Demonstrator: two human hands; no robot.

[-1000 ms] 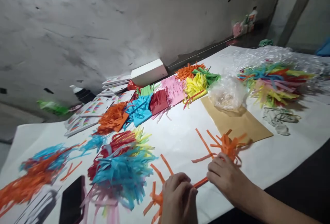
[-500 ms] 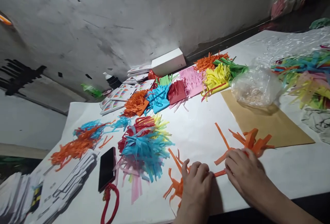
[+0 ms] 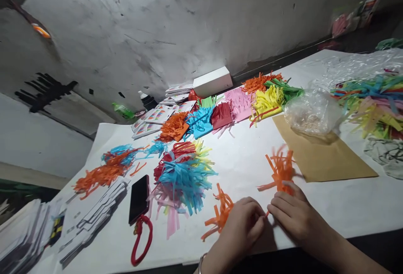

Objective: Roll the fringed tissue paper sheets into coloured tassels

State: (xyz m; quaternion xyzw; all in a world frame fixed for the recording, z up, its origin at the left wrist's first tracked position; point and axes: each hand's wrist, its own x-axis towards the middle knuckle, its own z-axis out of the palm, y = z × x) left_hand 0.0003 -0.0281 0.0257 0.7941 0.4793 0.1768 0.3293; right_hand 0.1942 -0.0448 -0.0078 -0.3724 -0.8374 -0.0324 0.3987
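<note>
I'm pinching both ends of the fringed orange paper strip (image 3: 277, 173), left hand (image 3: 244, 227) and right hand (image 3: 291, 215) now closer together, so it's bunching up into 2 tufts.

Orange paper strips (image 3: 281, 169): blurred at the raised end — middle hidden under both hands.
Left hand (image 3: 243, 228): fingertips curled under, grip not visible; wrist cut off by bottom edge.
Right hand (image 3: 294, 215): fingertips hidden against the left hand.
Stack of white papers (image 3: 22, 236): cut off by left edge — print too blurred to tell.
Mixed coloured bundle (image 3: 374, 97): cut off by right edge, veiled by clear plastic.
</note>
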